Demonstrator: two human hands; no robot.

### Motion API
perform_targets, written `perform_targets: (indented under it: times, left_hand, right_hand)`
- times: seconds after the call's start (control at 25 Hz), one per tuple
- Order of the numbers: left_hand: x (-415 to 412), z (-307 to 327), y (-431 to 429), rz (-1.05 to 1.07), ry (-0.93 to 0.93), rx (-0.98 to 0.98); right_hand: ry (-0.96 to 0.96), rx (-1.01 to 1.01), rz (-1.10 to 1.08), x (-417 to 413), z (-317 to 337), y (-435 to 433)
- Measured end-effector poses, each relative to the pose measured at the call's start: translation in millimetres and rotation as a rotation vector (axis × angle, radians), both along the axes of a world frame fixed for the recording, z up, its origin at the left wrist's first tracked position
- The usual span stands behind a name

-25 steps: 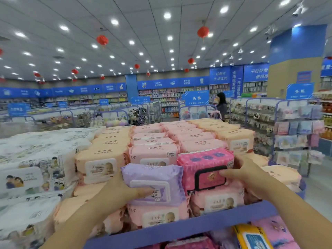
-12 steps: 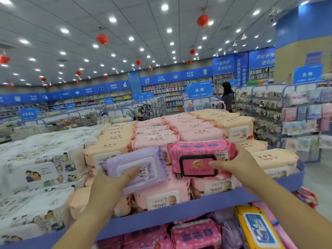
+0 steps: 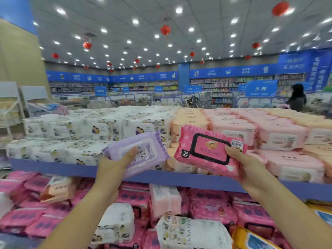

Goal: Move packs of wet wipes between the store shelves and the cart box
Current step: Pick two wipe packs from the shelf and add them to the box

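Observation:
My left hand (image 3: 115,168) grips a purple pack of wet wipes (image 3: 142,151), thumb on its lid, held in the air in front of the upper shelf (image 3: 53,169). In my right hand (image 3: 246,168) is a pink pack with a black-framed lid (image 3: 206,150), thumb on its top, also lifted clear of the stacks. Both packs hover side by side above the shelf's blue front edge. Behind them the shelf carries white packs (image 3: 80,133) on the left and peach and pale pink packs (image 3: 260,130) on the right.
Below the blue edge lies a lower tier with several loose pink, white and yellow packs (image 3: 188,230). A person in dark clothes (image 3: 297,97) stands far right behind the display. Metal racks (image 3: 16,108) stand at the left.
Both hands have lifted their packs off the stacks and carried them leftward along the shelf. The view has swung left, bringing the white packs into the middle.

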State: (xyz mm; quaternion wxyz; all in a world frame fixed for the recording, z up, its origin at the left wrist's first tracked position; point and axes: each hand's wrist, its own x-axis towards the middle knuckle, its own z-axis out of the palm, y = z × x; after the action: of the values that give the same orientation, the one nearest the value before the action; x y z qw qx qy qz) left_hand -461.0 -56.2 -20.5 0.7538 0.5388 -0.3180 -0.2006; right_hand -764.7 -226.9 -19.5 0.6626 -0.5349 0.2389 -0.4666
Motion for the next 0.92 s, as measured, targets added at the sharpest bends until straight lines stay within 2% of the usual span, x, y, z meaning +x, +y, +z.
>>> perform_targets:
  times: [0.28, 0.6, 0.92]
  left_hand:
    - [139, -29, 232, 0.343, 0.026, 0.047]
    - [220, -84, 481, 0.731, 0.053, 0.097]
    - [277, -185, 694, 1.049, 0.322, 0.173]
  right_hand:
    - [0.044, 0.131, 0.275, 198, -29, 136]
    - [0.168, 0.190, 0.570, 408, -91, 316]
    - [0.352, 0.309, 0.884, 595, -198, 487]
